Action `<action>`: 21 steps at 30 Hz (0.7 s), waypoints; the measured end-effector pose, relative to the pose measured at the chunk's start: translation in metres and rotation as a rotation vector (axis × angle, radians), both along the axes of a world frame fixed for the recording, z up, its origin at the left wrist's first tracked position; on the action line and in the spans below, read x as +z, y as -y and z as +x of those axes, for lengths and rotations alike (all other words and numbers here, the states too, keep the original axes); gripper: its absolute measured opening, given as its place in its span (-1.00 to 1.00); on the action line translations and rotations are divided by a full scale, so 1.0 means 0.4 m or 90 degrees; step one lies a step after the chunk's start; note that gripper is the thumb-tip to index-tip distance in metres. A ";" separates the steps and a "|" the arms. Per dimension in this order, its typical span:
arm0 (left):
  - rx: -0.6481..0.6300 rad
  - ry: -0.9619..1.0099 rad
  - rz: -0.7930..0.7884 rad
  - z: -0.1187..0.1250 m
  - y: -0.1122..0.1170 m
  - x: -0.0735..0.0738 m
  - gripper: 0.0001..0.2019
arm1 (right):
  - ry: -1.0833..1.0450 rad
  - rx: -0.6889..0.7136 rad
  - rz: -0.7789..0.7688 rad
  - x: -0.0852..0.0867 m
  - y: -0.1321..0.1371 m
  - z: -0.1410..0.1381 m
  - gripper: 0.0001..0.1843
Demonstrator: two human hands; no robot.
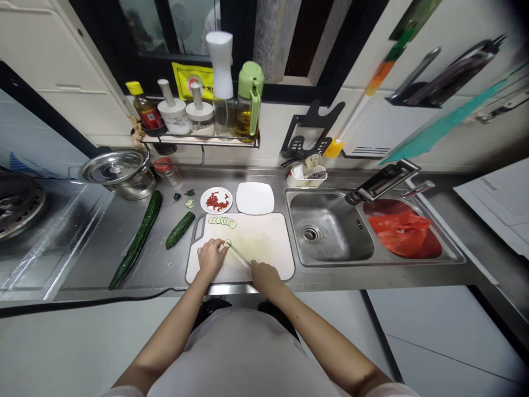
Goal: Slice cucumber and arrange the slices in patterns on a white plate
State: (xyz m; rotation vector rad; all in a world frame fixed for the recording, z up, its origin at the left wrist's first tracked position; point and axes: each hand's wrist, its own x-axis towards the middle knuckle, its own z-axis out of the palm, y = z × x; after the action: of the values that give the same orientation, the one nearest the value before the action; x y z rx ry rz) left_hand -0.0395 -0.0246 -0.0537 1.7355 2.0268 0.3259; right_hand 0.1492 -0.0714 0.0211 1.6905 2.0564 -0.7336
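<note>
My left hand (212, 257) rests on the white cutting board (273, 231), its fingertips closed on a small cucumber slice (227, 243). Wrapped round the handle of a knife (240, 255), my right hand (264, 278) is at the board's front edge. The blade slants up and left, its tip touching or very close to the slice. A row of overlapping cucumber slices (222, 221) lies along the board's upper left. Left of the board are a shorter cucumber piece (180, 230) and a long whole cucumber (138, 240).
Behind the board stand a plate of chopped red pieces (217, 200) and a white square plate (255, 198). The sink (330, 231) is to the right, with a red plastic bag (400, 231) in its second basin. A steel pot (119, 173) stands left, below a bottle rack (202, 141).
</note>
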 end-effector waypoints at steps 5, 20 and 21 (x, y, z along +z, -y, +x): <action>0.002 -0.004 -0.003 0.001 0.001 0.000 -0.75 | -0.008 0.007 0.013 -0.007 -0.001 -0.004 -0.70; 0.015 0.011 0.006 0.002 0.004 0.001 -0.76 | -0.006 0.028 0.058 -0.006 0.001 -0.007 -0.69; 0.015 0.011 0.007 0.002 0.004 0.001 -0.76 | -0.004 0.030 0.057 -0.005 0.001 -0.008 -0.68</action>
State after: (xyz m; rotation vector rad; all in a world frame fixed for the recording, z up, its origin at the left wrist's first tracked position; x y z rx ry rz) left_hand -0.0389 -0.0262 -0.0531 1.7109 2.0374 0.3584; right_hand 0.1460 -0.0718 0.0191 1.6836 2.1547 -0.6413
